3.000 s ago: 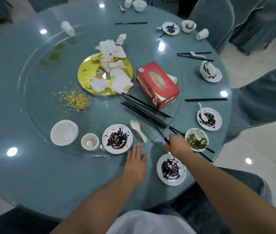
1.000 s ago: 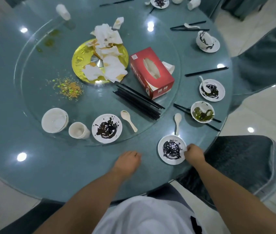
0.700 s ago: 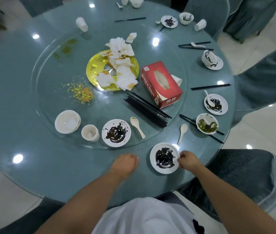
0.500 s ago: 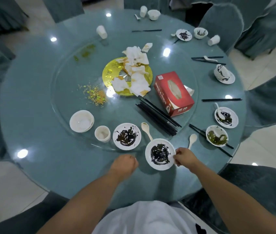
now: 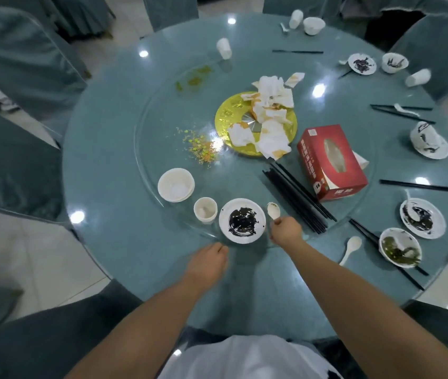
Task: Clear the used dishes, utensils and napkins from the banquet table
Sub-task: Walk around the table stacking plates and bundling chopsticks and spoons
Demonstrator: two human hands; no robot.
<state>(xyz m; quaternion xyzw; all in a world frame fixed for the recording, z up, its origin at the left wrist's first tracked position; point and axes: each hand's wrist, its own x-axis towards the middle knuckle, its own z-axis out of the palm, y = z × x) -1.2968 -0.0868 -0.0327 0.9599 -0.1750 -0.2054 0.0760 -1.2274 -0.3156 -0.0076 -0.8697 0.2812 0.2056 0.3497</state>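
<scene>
A white plate smeared with dark sauce (image 5: 242, 220) sits at the near rim of the glass turntable (image 5: 159, 110). Just right of it lies a white ceramic spoon (image 5: 273, 211), and my right hand (image 5: 285, 233) pinches its handle. My left hand (image 5: 208, 260) rests on the table before the plate, fingers curled, holding nothing. Left of the plate stand a white cup (image 5: 205, 210) and stacked white bowls (image 5: 175, 184). A bundle of black chopsticks (image 5: 296, 198) lies to the right of the spoon. Crumpled napkins (image 5: 270, 113) cover a gold plate (image 5: 225, 119).
A red tissue box (image 5: 330, 162) lies beside the chopsticks. Near the right edge are another spoon (image 5: 351, 248), a bowl with green leftovers (image 5: 399, 247) and a sauce plate (image 5: 422, 218). Food crumbs (image 5: 199, 146) litter the turntable. More dishes sit far right; covered chairs ring the table.
My right hand carried the near dirty plate leftwards onto the plate on the turntable, let go, and now pinches the spoon. My left hand went from flat to curled.
</scene>
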